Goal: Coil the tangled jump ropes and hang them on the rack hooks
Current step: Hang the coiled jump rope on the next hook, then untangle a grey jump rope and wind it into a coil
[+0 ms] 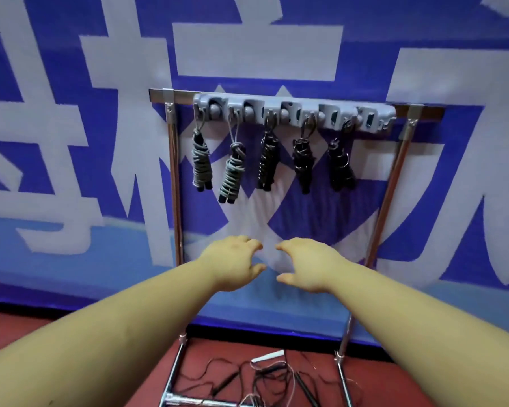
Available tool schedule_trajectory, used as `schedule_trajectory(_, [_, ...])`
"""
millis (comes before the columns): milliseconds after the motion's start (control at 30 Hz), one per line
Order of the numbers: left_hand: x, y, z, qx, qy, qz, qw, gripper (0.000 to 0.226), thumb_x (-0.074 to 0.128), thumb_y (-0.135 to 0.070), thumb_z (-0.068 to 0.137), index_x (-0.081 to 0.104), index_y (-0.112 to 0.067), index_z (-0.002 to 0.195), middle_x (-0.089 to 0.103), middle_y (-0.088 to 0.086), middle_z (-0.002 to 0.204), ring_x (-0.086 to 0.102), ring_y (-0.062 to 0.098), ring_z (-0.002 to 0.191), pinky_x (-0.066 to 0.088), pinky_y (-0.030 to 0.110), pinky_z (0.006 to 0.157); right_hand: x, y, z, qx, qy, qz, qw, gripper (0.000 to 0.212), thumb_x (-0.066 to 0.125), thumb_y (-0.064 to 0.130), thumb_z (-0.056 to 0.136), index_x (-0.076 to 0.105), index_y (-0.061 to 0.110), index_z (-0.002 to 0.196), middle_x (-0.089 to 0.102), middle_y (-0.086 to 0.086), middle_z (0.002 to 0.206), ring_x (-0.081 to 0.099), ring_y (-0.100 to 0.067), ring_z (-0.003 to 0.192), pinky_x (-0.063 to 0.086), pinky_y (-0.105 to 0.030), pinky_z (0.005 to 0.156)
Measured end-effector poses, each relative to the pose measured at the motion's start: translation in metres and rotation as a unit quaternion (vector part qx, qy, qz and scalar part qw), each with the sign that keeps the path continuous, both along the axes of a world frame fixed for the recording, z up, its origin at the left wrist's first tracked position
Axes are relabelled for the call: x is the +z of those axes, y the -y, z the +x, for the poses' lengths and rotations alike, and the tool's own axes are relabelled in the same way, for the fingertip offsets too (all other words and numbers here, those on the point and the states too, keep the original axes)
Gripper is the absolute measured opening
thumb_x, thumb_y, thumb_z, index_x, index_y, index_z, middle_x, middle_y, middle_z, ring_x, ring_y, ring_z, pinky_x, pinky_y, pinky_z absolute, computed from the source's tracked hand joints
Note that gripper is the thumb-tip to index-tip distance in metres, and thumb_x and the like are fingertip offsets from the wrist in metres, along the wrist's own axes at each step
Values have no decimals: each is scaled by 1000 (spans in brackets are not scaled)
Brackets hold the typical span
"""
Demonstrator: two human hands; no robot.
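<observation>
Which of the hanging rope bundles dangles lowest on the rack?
The second bundle from the left, a grey-wrapped one. Its long loop drops it below the other four, including the grey bundle beside it.

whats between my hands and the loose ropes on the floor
Nothing solid in the head view: both open hands, left hand and right hand, hover in air before the banner; loose ropes lie below by the rack.

A large blue banner (pixel 365 30) with oversized white characters fills the upper and middle frame (its lower band is a paler blue). Along the bottom of the frame runs a dark red floor (pixel 379 377), meeting the banner's foot at a thin black strip.
</observation>
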State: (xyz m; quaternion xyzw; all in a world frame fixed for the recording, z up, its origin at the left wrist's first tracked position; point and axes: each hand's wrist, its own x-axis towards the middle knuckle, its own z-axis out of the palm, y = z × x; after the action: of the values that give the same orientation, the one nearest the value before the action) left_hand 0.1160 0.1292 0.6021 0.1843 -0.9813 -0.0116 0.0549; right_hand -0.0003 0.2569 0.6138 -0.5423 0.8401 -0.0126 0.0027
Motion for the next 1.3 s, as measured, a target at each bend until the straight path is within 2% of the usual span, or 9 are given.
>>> schedule_trajectory(233, [-120, 29, -7, 17, 51, 36, 998, 51, 42, -46, 97, 38, -20, 141, 36, -1, 148, 39, 20, 133, 35, 32, 105, -117, 31, -18, 8, 41, 36, 998, 67, 54, 42, 90, 26, 20, 147, 28, -1, 152, 30, -21, 138, 32, -35, 109])
schedule_trajectory(367, [-185, 42, -24, 36, 66, 87, 993, 51, 42, -45, 98, 39, -19, 142, 33, 1, 150, 36, 22, 135, 33, 32, 106, -183, 47, -37, -13, 72, 65, 995, 67, 53, 42, 92, 24, 20, 148, 24, -3, 153, 26, -22, 139, 30, -35, 110])
schedule_trajectory(733, [-368, 53, -59, 93, 194, 209, 954, 53, 41, -42, 98, 34, -19, 145, 28, 5, 154, 34, 26, 136, 33, 35, 109, -361, 56, -72, -56, 177, 155, 970, 57, 53, 38, 92, 32, 21, 143, 36, 0, 146, 33, -22, 135, 31, -34, 109])
schedule_trajectory(1067, [-489, 60, -68, 144, 309, 239, 909, 51, 41, -39, 98, 36, -14, 142, 33, 9, 149, 35, 28, 135, 34, 37, 108, -480, 57, -89, -83, 227, 234, 942, 53, 53, 34, 93, 37, 17, 140, 43, -6, 140, 40, -25, 130, 35, -34, 106])
schedule_trajectory(1300, [-551, 66, -80, 163, 324, 289, 886, 49, 48, -32, 94, 39, -13, 139, 40, 9, 141, 41, 28, 130, 38, 36, 103, -542, 72, -81, -71, 254, 249, 932, 48, 54, 34, 93, 41, 15, 134, 47, -7, 134, 42, -26, 126, 36, -33, 103])
